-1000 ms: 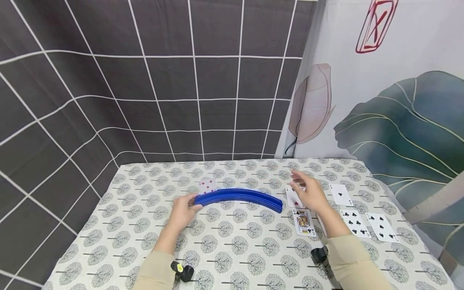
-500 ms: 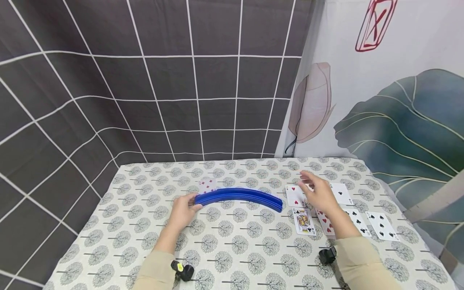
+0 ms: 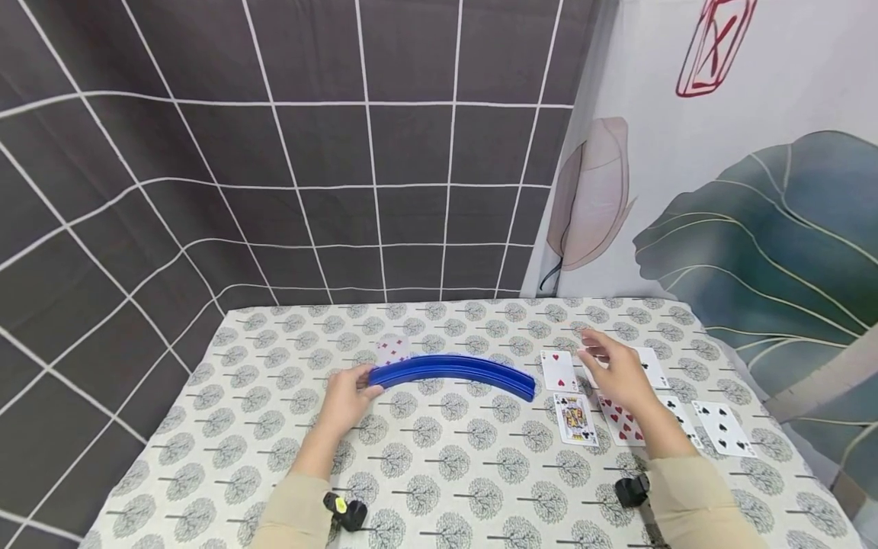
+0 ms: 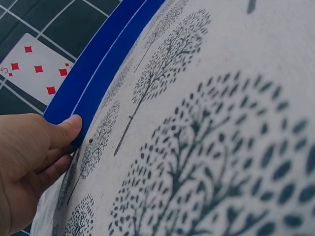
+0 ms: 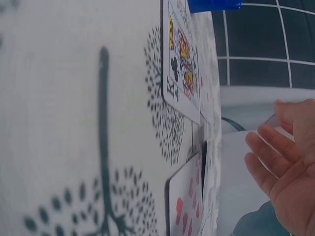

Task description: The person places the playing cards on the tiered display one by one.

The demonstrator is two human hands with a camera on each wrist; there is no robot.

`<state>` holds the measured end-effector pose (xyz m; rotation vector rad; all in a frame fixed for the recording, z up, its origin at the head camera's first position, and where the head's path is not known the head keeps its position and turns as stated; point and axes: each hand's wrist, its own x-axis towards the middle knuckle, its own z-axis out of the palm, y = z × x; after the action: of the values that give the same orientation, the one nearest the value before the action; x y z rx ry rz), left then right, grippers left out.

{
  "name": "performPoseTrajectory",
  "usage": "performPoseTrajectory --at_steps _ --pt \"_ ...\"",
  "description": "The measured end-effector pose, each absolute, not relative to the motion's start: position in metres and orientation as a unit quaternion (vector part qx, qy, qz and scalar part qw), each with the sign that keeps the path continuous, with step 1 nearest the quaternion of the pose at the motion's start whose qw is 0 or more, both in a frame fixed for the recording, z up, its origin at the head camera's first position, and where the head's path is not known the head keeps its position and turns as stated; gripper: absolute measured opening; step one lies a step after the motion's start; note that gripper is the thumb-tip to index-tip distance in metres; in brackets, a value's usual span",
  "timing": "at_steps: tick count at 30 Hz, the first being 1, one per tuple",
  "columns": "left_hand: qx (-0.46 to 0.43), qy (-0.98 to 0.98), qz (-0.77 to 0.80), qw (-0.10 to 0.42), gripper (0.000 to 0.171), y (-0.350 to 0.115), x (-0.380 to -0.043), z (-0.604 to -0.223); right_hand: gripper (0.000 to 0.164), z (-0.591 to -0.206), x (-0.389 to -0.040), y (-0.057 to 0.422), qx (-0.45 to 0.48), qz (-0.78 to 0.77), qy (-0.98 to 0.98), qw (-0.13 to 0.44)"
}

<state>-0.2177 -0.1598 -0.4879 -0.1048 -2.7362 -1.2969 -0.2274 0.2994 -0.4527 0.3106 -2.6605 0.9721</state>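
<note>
While the blue curved rack (image 3: 453, 368) sits mid-table, the left hand (image 3: 346, 400) pinches its left end, where the five of diamonds (image 4: 34, 71) stands upright; over on the right, the right hand (image 3: 620, 374) hovers, loosely bent and empty, above face-up cards (image 3: 576, 419) on the tree-print cloth (image 3: 425, 473).

Tablecloth (image 3: 449, 488) stretched in front of the blue rack (image 3: 449, 367), wide enough for a hand to pass between the left hand (image 3: 348, 398) and the king card (image 3: 575, 419). The curved rack barred the route toward the back, where the dark curtain (image 3: 411, 168) rose as a wall. Only a slim gap (tight for fingers) separated its right end from the heart card (image 3: 559, 371). Farther right, the right hand (image 3: 617, 374) blocked access from above.
</note>
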Motion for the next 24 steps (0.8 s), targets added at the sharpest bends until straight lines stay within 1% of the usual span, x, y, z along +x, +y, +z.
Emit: performPoseTrajectory --at_steps 13,24 --pt "-0.038 -0.902 -0.427 0.06 0.042 -0.159 -0.218 -0.487 0.043 -0.456 -0.226 0.313 0.104 0.325 -0.927 0.155" --pt "-0.033 -0.901 -0.428 0.056 0.044 -0.159 -0.218 -0.486 0.043 -0.456 -0.218 0.324 0.087 0.315 -0.935 0.137"
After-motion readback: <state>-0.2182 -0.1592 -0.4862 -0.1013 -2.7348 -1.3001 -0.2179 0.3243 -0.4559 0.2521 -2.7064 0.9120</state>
